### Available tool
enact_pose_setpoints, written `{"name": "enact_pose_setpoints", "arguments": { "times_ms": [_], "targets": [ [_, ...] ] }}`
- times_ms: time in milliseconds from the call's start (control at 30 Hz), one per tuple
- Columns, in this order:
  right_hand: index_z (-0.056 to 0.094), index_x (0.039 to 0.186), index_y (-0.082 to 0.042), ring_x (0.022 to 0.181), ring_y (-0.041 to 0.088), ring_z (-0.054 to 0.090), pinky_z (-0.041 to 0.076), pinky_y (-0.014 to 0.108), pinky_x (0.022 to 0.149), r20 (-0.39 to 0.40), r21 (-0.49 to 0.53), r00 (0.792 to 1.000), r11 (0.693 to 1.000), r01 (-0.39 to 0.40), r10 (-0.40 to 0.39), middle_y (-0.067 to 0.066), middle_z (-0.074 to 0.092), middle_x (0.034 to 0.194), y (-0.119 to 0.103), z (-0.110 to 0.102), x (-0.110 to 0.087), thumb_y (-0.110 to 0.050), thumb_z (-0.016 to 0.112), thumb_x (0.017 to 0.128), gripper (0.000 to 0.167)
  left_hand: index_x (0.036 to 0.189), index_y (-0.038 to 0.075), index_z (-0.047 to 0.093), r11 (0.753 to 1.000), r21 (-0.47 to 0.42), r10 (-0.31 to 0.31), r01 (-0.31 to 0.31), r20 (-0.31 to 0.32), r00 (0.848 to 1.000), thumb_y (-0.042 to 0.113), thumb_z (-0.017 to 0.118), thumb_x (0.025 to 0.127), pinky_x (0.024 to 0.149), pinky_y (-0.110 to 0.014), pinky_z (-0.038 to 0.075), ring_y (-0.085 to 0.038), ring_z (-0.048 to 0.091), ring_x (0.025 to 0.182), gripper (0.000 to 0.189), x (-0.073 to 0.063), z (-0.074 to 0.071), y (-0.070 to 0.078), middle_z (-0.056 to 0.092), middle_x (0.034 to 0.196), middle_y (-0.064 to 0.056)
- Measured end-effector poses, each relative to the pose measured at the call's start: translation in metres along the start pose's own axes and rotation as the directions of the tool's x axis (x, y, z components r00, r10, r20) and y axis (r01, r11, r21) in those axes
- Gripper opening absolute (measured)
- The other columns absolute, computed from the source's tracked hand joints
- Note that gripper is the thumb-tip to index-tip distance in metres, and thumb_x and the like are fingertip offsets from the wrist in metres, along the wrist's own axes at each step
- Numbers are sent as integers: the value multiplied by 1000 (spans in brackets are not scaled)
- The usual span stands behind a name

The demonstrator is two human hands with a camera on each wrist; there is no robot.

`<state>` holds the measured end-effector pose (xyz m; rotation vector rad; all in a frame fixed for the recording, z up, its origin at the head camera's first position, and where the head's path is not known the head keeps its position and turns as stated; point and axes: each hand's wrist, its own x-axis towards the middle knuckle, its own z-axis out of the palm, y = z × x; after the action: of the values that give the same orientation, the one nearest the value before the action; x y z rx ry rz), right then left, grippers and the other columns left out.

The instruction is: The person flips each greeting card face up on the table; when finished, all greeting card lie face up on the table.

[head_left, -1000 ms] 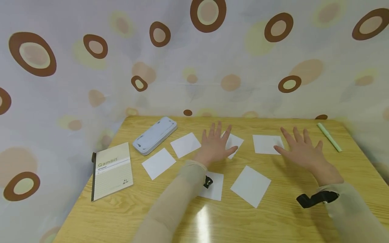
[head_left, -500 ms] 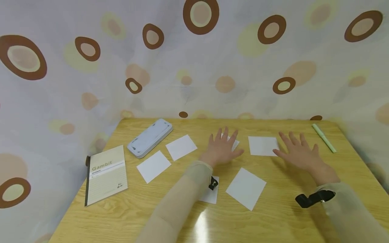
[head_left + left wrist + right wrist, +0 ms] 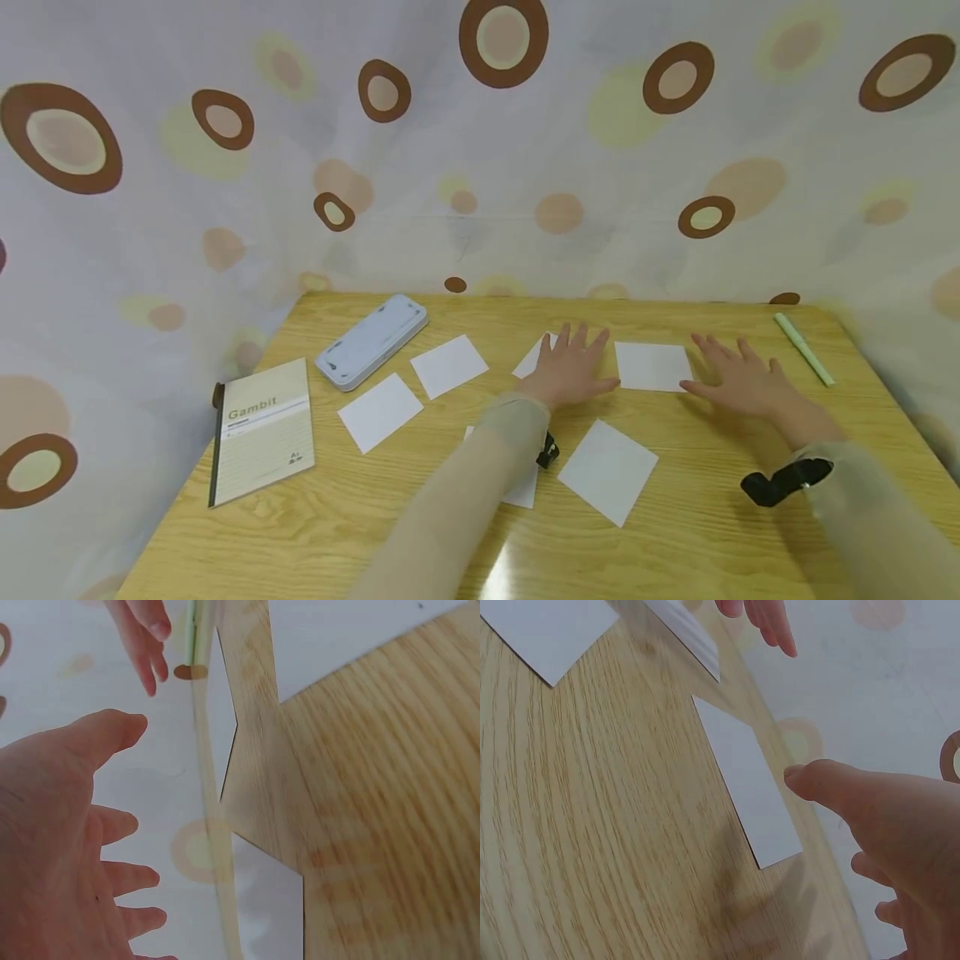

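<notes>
My left hand (image 3: 573,367) is palm down with fingers spread, holding nothing. It overlaps the right part of a white card (image 3: 529,360) in the head view. Another white card (image 3: 654,367) lies flat between the two hands. Just right of that card is my right hand (image 3: 744,382), fingers spread and gripping nothing, thumb tip close to the card's corner. In the right wrist view the right hand (image 3: 907,825) stands above the table, its shadow beside the card (image 3: 748,787). The left forearm partly hides a white card (image 3: 522,492); a tilted one (image 3: 609,472) lies beside it.
On the left lie two more white cards, one nearer (image 3: 380,412) and one farther (image 3: 450,367). Beyond them sit a pale blue case (image 3: 372,342) and a Gambit notebook (image 3: 262,433) at the table's left edge. A light green pen (image 3: 804,350) lies far right.
My left hand has moved right, baring the left part of the back middle card and covering its right part. The right hand has shifted slightly. The cards lie as before.
</notes>
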<state>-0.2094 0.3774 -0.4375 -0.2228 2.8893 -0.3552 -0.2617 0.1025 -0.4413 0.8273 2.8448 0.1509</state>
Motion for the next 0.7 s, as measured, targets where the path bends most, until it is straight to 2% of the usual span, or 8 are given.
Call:
{"name": "enact_pose_setpoints", "arguments": {
  "times_ms": [133,300,500,700],
  "targets": [
    [3,161,-15,139,66,6,7,87,98,15,13,1000,1000,8,-8,29,17,160,0,-3,2,-64,53,93,97,160,34,12,1000,-11,-8,9,28,1000,67,43,95,122,-54,19,-29,11,154,79,5,-2,5,12,167,-3],
    [9,160,-13,138,66,8,8,87,97,19,26,999,999,27,-27,29,21,159,3,-4,8,-65,59,89,101,159,33,14,1000,-26,-9,10,53,999,66,45,95,122,-53,19,-29,12,154,78,8,-4,4,13,167,-4],
    [16,159,-12,138,66,11,8,87,97,15,15,999,999,35,-35,30,26,157,10,5,15,-69,63,83,106,159,33,18,1000,-27,-7,8,53,999,66,47,95,122,-53,21,-28,14,154,77,15,5,3,15,167,-3],
    [21,158,-9,138,65,13,8,87,97,-2,1,1000,1000,29,-29,30,28,156,14,7,13,-68,63,83,103,159,32,20,999,-34,26,-24,76,997,64,48,95,122,-53,21,-31,15,153,77,17,8,10,18,166,-5]
  ]
}}
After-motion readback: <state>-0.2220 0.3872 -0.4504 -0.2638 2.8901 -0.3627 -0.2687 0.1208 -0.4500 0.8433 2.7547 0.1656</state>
